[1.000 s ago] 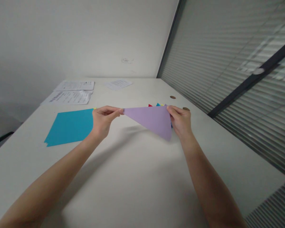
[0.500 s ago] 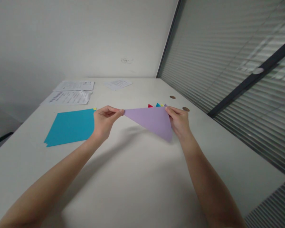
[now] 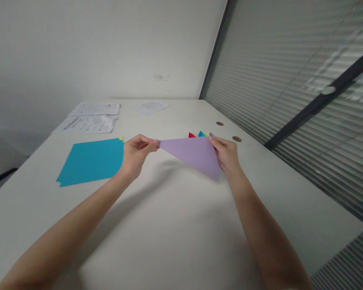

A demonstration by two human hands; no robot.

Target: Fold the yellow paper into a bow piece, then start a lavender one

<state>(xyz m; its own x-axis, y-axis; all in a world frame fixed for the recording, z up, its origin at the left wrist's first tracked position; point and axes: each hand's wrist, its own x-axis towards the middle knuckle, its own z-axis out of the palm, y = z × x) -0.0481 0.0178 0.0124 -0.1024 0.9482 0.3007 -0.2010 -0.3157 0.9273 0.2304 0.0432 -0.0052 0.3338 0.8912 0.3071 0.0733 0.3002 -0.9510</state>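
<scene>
A purple sheet of paper [image 3: 193, 154], triangular in outline, is held up above the white table [image 3: 169, 241]. My left hand [image 3: 137, 155] pinches its narrow left corner between thumb and fingers. At the upper right corner my right hand [image 3: 225, 153] grips it, with the thumb on the near face. The paper's lower point hangs down next to the right wrist. Behind its top edge, small pieces in red [image 3: 192, 135], blue [image 3: 201, 133], yellow and purple peek out, mostly hidden. Left of my left hand lies a stack of blue paper [image 3: 92, 161] with a yellow corner [image 3: 121, 138] showing.
Printed sheets [image 3: 89, 123] lie at the far left of the table, and another printed sheet [image 3: 151, 107] is near the back wall. Two round brown spots [image 3: 236, 139] mark the tabletop at right. A window with blinds [image 3: 290, 72] runs along the right side.
My hands have come very slightly closer together, the left shifting a little right and the right a little left. Both still hold the purple paper.
</scene>
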